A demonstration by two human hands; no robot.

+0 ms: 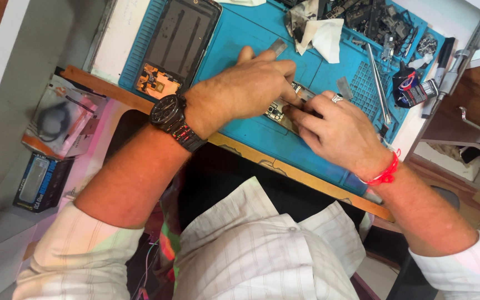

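A small circuit board [283,106] lies on the blue work mat [234,33], mostly covered by both hands. My left hand [248,86], with a black wristwatch, presses down on the board's left end. At the board's right end, the fingers of my right hand [334,130], which wears a ring and a red wrist thread, pinch it. A thin metal tool [278,47] shows just beyond my left fingers; I cannot tell whether the hand holds it.
An opened phone shell [180,41] lies at the mat's far left. A crumpled white cloth [323,36], loose phone parts [370,16], tweezers [378,80] and small bottles [418,91] sit at the far right. Boxed items [56,119] lie on a lower shelf at left.
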